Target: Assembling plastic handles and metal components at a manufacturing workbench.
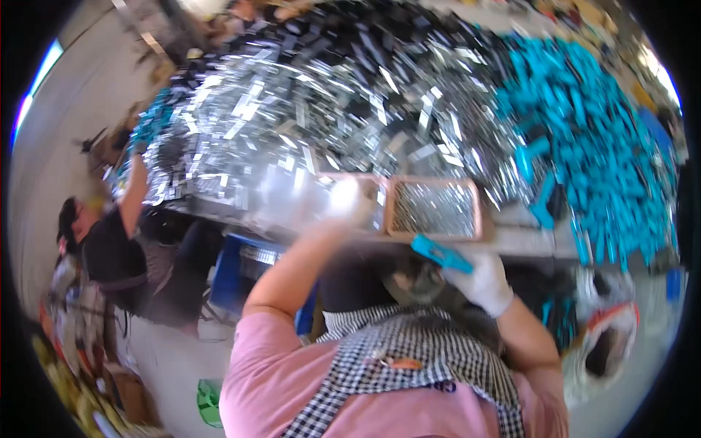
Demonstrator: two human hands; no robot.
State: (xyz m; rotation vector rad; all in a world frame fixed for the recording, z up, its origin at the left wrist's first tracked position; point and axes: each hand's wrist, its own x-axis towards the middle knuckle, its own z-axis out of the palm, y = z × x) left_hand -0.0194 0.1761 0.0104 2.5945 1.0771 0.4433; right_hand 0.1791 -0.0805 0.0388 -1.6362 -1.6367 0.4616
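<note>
Your right hand point(482, 282) holds an elongated, smooth teal piece point(441, 254) on the near side of a round-cornered tray point(477, 203) of glinting slivers point(434, 209), while your left hand point(349, 201) is too blurred to tell its grip.

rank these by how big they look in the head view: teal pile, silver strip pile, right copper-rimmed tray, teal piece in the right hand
1. Silver strip pile, spreading widest
2. Teal pile
3. Right copper-rimmed tray
4. Teal piece in the right hand, clearly smallest
</note>
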